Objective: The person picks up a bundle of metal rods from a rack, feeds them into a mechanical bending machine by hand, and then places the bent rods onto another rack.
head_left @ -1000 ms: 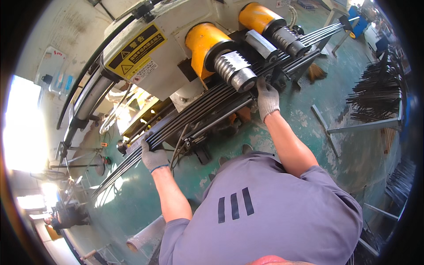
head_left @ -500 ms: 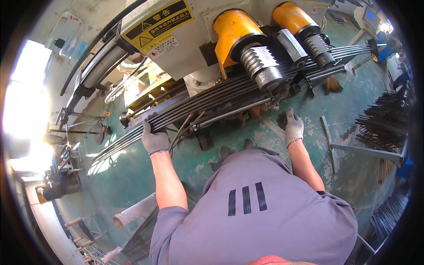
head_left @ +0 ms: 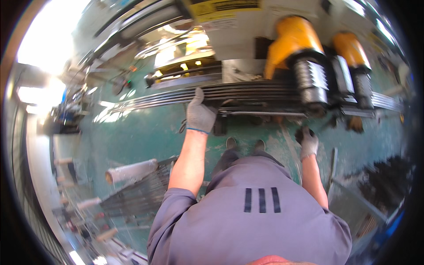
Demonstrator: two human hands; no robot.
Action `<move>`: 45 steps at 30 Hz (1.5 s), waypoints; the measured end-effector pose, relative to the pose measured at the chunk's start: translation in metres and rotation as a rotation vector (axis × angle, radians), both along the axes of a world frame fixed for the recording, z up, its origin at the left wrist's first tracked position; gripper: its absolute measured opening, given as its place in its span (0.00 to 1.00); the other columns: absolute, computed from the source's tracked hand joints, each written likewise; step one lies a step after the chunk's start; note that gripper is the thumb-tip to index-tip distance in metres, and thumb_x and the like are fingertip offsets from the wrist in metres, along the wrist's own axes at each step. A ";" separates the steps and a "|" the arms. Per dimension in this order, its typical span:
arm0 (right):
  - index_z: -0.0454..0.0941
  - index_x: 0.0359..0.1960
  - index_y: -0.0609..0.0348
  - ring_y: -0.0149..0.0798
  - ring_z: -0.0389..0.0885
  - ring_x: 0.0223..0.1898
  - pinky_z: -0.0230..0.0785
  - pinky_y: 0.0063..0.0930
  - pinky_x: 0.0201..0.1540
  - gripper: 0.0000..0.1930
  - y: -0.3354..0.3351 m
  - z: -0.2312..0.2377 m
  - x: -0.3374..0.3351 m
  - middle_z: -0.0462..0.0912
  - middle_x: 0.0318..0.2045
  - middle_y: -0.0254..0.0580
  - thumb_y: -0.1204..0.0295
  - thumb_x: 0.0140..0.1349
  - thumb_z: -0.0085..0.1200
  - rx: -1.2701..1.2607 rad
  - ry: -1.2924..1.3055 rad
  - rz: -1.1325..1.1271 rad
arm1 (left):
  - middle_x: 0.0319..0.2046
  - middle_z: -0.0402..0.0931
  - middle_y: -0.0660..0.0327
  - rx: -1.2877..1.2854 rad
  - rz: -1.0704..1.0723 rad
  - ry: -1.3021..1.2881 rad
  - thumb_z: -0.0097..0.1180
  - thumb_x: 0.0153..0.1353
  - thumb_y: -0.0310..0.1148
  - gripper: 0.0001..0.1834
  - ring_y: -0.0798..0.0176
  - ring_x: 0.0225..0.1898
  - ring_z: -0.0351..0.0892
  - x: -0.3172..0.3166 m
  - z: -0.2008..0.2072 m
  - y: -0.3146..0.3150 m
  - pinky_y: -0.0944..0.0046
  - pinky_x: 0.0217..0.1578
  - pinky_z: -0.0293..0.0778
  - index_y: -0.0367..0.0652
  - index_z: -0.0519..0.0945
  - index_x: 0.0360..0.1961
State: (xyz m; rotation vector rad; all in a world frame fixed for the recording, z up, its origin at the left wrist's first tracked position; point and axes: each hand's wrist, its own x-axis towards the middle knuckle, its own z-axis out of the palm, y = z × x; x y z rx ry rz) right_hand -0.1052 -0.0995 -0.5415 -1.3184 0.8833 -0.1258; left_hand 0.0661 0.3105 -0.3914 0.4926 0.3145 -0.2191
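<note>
My left hand (head_left: 201, 115), in a grey knitted glove, grips a bundle of long thin metal rods (head_left: 150, 100) from the near side. Its thumb points up against the rods, while the other fingers are mostly hidden. The rods run across a bending machine and pass behind its toothed metal roller (head_left: 311, 81), below an orange housing (head_left: 300, 35). Lower right of that roller, my right hand (head_left: 308, 142) hangs apart from the rods, blurred. Its glove is dark at the fingers, which are loosely bent, and I see nothing in them.
A second orange housing (head_left: 352, 48) stands to the right. Behind me on the left lie a plastic-wrapped roll (head_left: 132, 171) and a stack of dark rods (head_left: 137, 194). At right, a metal frame (head_left: 360, 196) stands by a dark heap of bars (head_left: 384, 179).
My view has turned, so the rods now lie nearly level instead of slanting. My left hand stays at the rods, its thumb now upright. My right hand remains below the roller.
</note>
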 end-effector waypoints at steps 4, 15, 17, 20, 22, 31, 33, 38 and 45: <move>0.83 0.41 0.55 0.36 0.85 0.30 0.78 0.32 0.33 0.15 -0.009 -0.033 -0.024 0.87 0.33 0.37 0.56 0.74 0.64 0.080 0.128 -0.068 | 0.68 0.75 0.45 -0.051 0.169 0.009 0.47 0.82 0.50 0.28 0.39 0.70 0.73 0.005 -0.002 0.077 0.35 0.74 0.65 0.38 0.73 0.69; 0.77 0.33 0.52 0.37 0.73 0.17 0.58 0.35 0.17 0.16 0.040 -0.118 -0.131 0.77 0.20 0.35 0.57 0.75 0.60 -0.056 0.480 -0.220 | 0.47 0.83 0.54 0.281 0.680 0.032 0.47 0.81 0.56 0.25 0.44 0.49 0.83 0.063 -0.027 0.465 0.33 0.56 0.79 0.44 0.80 0.53; 0.78 0.40 0.54 0.40 0.76 0.19 0.64 0.38 0.19 0.12 0.055 -0.120 -0.149 0.79 0.21 0.39 0.59 0.76 0.58 -0.071 0.596 -0.181 | 0.54 0.79 0.52 0.375 0.695 0.070 0.47 0.80 0.58 0.28 0.44 0.52 0.81 0.076 -0.030 0.533 0.34 0.56 0.80 0.43 0.76 0.59; 0.80 0.39 0.54 0.41 0.78 0.21 0.66 0.41 0.20 0.15 0.082 -0.112 -0.172 0.82 0.26 0.40 0.56 0.77 0.54 -0.091 0.679 -0.173 | 0.61 0.73 0.51 0.436 0.773 0.215 0.48 0.79 0.60 0.33 0.42 0.58 0.77 0.083 -0.040 0.605 0.34 0.56 0.80 0.43 0.70 0.69; 0.83 0.39 0.53 0.42 0.82 0.27 0.71 0.42 0.24 0.15 0.094 -0.099 -0.181 0.85 0.32 0.42 0.56 0.77 0.52 -0.229 0.701 -0.037 | 0.63 0.72 0.51 0.545 0.777 0.227 0.51 0.79 0.56 0.34 0.40 0.57 0.77 0.094 -0.043 0.634 0.35 0.56 0.82 0.44 0.64 0.73; 0.76 0.32 0.51 0.33 0.70 0.14 0.53 0.31 0.14 0.12 0.081 -0.098 -0.157 0.74 0.19 0.31 0.62 0.73 0.60 -0.179 0.403 -0.303 | 0.62 0.78 0.51 0.585 0.430 -0.051 0.50 0.82 0.47 0.26 0.43 0.59 0.83 0.073 -0.038 0.564 0.37 0.53 0.85 0.42 0.70 0.70; 0.77 0.36 0.53 0.32 0.72 0.15 0.53 0.29 0.14 0.10 0.082 -0.110 -0.143 0.76 0.21 0.32 0.63 0.73 0.61 -0.154 0.386 -0.215 | 0.62 0.78 0.50 0.559 0.349 -0.067 0.48 0.82 0.48 0.27 0.43 0.60 0.83 0.059 -0.033 0.543 0.37 0.56 0.84 0.42 0.68 0.72; 0.81 0.39 0.57 0.30 0.73 0.17 0.56 0.27 0.17 0.09 0.123 -0.115 -0.104 0.78 0.23 0.32 0.65 0.73 0.61 -0.266 0.418 -0.014 | 0.63 0.78 0.46 0.474 0.272 -0.040 0.42 0.84 0.48 0.26 0.41 0.62 0.81 0.048 -0.015 0.524 0.36 0.61 0.81 0.42 0.68 0.71; 0.84 0.39 0.66 0.33 0.81 0.23 0.68 0.30 0.25 0.11 0.158 -0.089 -0.084 0.85 0.27 0.38 0.68 0.73 0.62 -0.273 0.403 0.064 | 0.58 0.80 0.48 0.501 0.258 0.028 0.49 0.82 0.43 0.24 0.42 0.56 0.85 0.055 -0.026 0.521 0.33 0.55 0.84 0.44 0.70 0.72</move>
